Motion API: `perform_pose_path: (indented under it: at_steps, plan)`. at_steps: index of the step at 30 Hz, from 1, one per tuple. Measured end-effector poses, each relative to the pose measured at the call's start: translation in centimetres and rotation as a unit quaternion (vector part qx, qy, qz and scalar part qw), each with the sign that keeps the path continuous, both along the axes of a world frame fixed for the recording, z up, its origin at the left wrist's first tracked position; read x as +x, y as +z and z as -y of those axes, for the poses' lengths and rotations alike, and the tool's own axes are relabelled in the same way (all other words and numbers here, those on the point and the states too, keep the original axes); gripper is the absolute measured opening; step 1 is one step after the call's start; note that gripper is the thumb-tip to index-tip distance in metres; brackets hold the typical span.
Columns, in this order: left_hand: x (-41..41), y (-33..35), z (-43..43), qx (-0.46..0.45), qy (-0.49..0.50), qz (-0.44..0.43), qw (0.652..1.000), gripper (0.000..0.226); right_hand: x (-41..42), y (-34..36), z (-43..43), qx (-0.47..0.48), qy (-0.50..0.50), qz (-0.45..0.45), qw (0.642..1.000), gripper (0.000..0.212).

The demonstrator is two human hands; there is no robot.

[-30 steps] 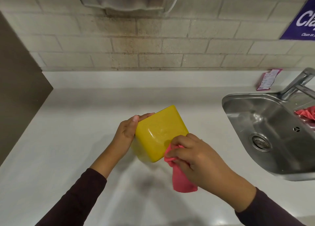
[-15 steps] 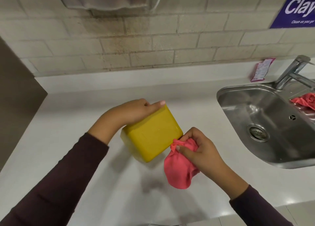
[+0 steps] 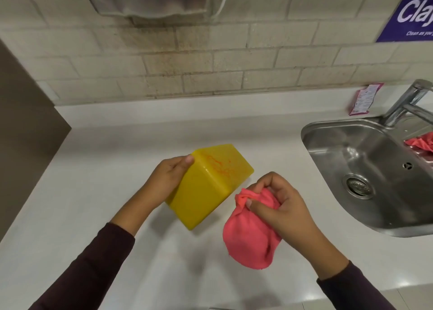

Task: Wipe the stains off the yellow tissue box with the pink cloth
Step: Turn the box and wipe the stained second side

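Head cam view: left hand (image 3: 164, 183) grips the yellow tissue box (image 3: 203, 192) by its left side, holding it tilted over the white countertop (image 3: 93, 192). Orange-red stains (image 3: 218, 164) streak the box's upper face. The right hand (image 3: 281, 206) has its fingers curled tight round a bunched pink cloth (image 3: 248, 239), just beside the box's right corner, and it hides the cloth's far side. Off to the right sits a steel sink (image 3: 351, 150) with a faucet (image 3: 407, 103) and another pink rag (image 3: 421, 143) at its edge. A pink packet (image 3: 364, 99) leans on the brick wall (image 3: 210, 64), under a purple sign (image 3: 410, 12).
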State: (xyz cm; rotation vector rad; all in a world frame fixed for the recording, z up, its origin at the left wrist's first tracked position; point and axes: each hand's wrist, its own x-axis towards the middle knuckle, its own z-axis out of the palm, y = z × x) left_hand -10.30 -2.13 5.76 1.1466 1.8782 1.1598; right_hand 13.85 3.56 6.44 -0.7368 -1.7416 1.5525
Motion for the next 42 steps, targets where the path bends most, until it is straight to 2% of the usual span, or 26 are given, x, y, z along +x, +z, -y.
perform_pose_path:
  at_steps: [3,7,10,15,18,20,23,26,29,33,36,39,42]
  plan:
    - [-0.8,-1.6,1.7,0.017,0.005,0.046,0.999,0.027,0.3,-0.1,-1.0,-0.036,-0.044,-0.009,0.998,0.021]
    - [-1.9,-2.3,3.5,0.013,-0.015,0.093,0.995,0.018,0.3,-1.6,-2.9,-0.053,-0.123,0.061,0.989,0.015]
    - [-2.8,-3.0,4.4,0.021,-0.034,0.104,0.994,0.029,-0.1,-2.6,-4.1,-0.005,-0.138,0.122,0.983,0.01]
    - [-3.4,-5.3,5.6,0.021,-0.049,0.101,0.993,0.052,-1.9,-2.9,-5.6,0.066,-0.128,0.163,0.976,0.022]
    - [-3.7,-7.1,5.4,-0.014,-0.004,0.063,0.998,0.041,-4.1,-2.3,-6.8,0.108,-0.122,0.181,0.97,0.025]
    - [-3.8,-7.9,5.3,-0.037,0.026,0.069,0.997,0.034,-6.0,-2.0,-7.2,0.138,-0.124,0.197,0.963,0.023]
    - [-3.7,-8.6,5.3,-0.02,0.026,0.076,0.997,0.04,-8.3,-2.2,-6.8,0.175,-0.126,0.214,0.953,0.016]
    - [-3.5,-8.7,5.4,0.0,0.045,0.112,0.993,0.035,-8.7,-3.1,-5.9,0.223,-0.093,0.21,0.948,0.003]
    - [-3.4,-8.7,5.4,0.019,0.084,0.173,0.981,0.033,-7.6,-4.1,-5.2,0.29,-0.037,0.237,0.926,0.026]
    - [-3.0,-8.9,5.1,0.005,0.127,0.201,0.971,0.033,-7.0,-5.0,-4.4,0.274,-0.002,0.259,0.926,0.058]
    - [-3.0,-8.9,5.0,-0.002,0.136,0.199,0.97,0.028,-7.3,-5.4,-4.7,0.246,-0.022,0.244,0.938,0.059]
    - [-2.6,-8.6,5.3,0.003,0.135,0.204,0.97,0.045,-7.7,-5.7,-4.9,0.29,-0.027,0.24,0.926,0.051]
    - [-2.3,-8.3,5.7,0.007,0.129,0.207,0.97,0.04,-8.5,-5.7,-5.2,0.319,-0.043,0.241,0.916,0.048]
